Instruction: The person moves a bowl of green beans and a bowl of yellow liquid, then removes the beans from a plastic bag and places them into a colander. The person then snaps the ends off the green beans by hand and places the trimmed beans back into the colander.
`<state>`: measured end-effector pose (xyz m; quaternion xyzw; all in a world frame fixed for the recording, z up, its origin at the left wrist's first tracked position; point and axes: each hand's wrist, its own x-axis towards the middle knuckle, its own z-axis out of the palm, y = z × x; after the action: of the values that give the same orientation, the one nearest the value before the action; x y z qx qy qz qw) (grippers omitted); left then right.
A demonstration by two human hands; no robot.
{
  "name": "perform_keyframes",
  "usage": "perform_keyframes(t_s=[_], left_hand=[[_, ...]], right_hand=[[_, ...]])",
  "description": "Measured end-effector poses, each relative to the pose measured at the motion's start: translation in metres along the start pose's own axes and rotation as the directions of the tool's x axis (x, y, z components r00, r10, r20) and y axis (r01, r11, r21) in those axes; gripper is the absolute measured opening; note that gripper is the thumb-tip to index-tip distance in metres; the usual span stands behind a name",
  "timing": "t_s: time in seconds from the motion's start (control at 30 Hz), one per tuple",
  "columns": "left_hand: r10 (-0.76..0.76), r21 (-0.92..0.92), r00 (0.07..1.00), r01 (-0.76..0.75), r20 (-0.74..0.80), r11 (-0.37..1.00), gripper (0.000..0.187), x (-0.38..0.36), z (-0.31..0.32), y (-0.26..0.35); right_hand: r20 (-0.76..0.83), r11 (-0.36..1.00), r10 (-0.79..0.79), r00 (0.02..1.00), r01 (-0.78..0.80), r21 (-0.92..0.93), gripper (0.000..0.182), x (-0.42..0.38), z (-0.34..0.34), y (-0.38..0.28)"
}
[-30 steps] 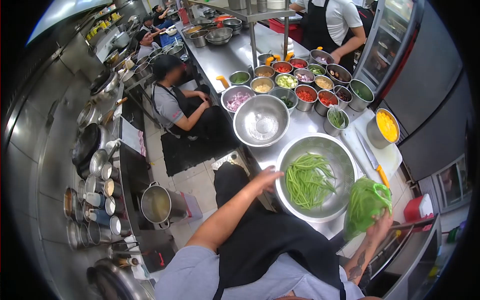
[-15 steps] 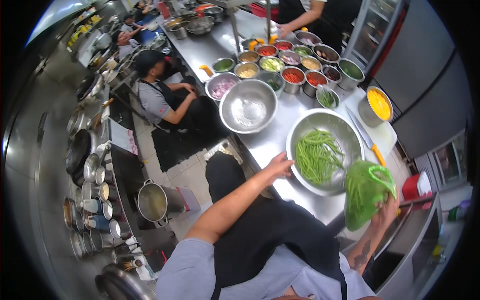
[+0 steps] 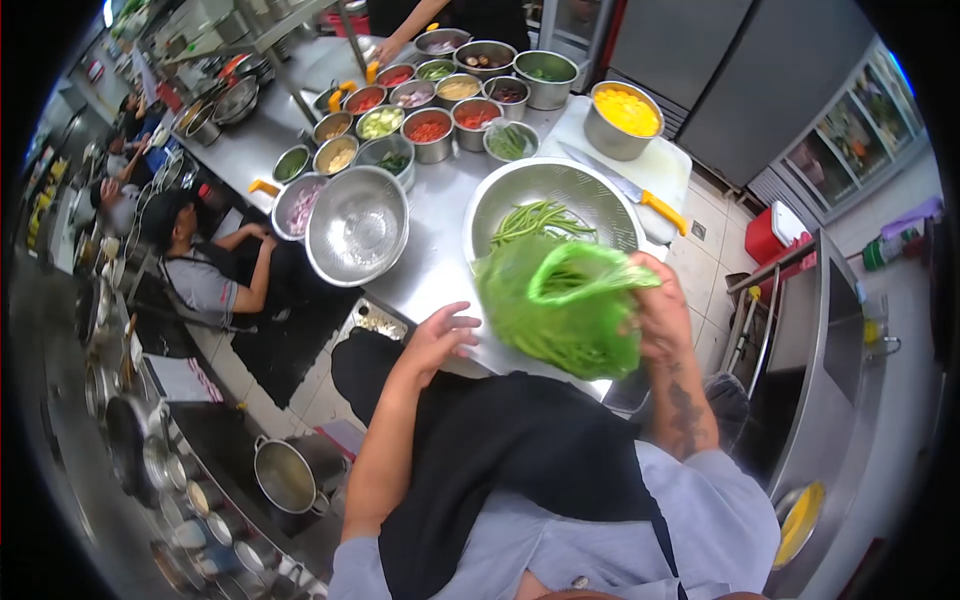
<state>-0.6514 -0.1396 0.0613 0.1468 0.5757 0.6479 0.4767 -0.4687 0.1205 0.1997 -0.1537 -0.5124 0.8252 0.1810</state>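
My right hand grips a green plastic bag by its right side. Green beans show through the thin plastic, and the bag's mouth gapes upward. It hangs over the near edge of a large perforated metal colander, hiding that part of it. Loose green beans lie inside the colander. Left of the bag, my left hand has its fingers apart and holds nothing. An unoccupied metal bowl stands on the steel table beyond that hand.
A knife with an orange handle lies on a white cutting board beside a pot of yellow pieces. Several metal containers of chopped vegetables crowd the back. A seated co-worker is at the left; another person's hand reaches in behind.
The bag has moved from the colander's right side to over its near edge, carried by my right hand. My left hand has drawn away from the rim. The view has turned right.
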Motion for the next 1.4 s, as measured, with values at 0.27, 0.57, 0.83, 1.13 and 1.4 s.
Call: perform_keyframes(t_s=[0.27,0.57,0.83,1.13,1.4], left_hand=[[0.177,0.269,0.976,-0.138,-0.128,0.953,0.035,0.004,0.002,0.003],[-0.151,0.287,0.988,0.134,0.036,0.949,0.040,0.023,0.037,-0.019],[-0.104,0.607,0.908,-0.183,0.407,0.774,0.055,0.031,0.073,-0.028],[0.091,0.789,0.876,-0.467,0.473,0.400,0.101,0.009,0.109,-0.022],[0.354,0.790,0.869,-0.473,0.346,0.389,0.084,0.003,0.082,-0.035]], right_hand=[[-0.159,0.998,0.018,0.987,-0.007,0.066,0.006,-0.021,0.000,-0.009],[-0.632,0.981,-0.158,0.759,0.195,-0.010,0.017,-0.070,-0.033,0.002],[-0.708,0.964,-0.075,0.702,0.232,0.128,0.016,-0.074,-0.073,0.053],[-0.566,0.908,0.175,0.806,0.090,0.410,0.020,-0.074,-0.033,0.110],[-0.166,0.943,0.237,0.957,-0.186,0.277,0.017,-0.068,-0.009,0.105]])
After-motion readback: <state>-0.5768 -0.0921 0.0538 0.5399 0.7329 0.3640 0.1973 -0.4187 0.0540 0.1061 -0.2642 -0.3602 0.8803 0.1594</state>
